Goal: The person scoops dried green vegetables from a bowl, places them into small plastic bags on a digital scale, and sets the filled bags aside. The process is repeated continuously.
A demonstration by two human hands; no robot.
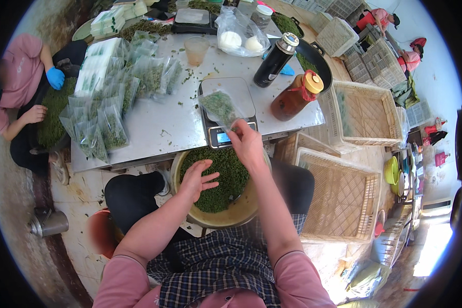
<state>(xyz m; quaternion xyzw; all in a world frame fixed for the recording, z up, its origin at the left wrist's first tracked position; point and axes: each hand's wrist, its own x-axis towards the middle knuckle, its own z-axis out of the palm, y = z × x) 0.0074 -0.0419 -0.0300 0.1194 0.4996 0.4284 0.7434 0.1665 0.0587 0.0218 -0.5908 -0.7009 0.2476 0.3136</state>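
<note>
My right hand (pixel 246 144) pinches one end of a clear plastic bag (pixel 219 106) filled with small green plant pieces. That bag lies over the plate of a digital scale (pixel 236 90), whose display is lit. Over a large yellowish basin (pixel 194 219) my left hand (pixel 197 179) hovers with its fingers spread and nothing in them. Loose green buds or leaves (pixel 215 196) fill much of the basin, which stands between my knees. Several filled plastic bags (pixel 111 127) stand crowded on the metal table (pixel 158 127), left of the scale.
A black thermos (pixel 275 61) and a jar of reddish-brown liquid (pixel 294 98) stand right of the scale. Behind it are a plastic cup (pixel 196 50) and a second scale (pixel 193 19). Plastic crates (pixel 338 192) flank my right side. A co-worker with one blue glove (pixel 55 78) sits at the left.
</note>
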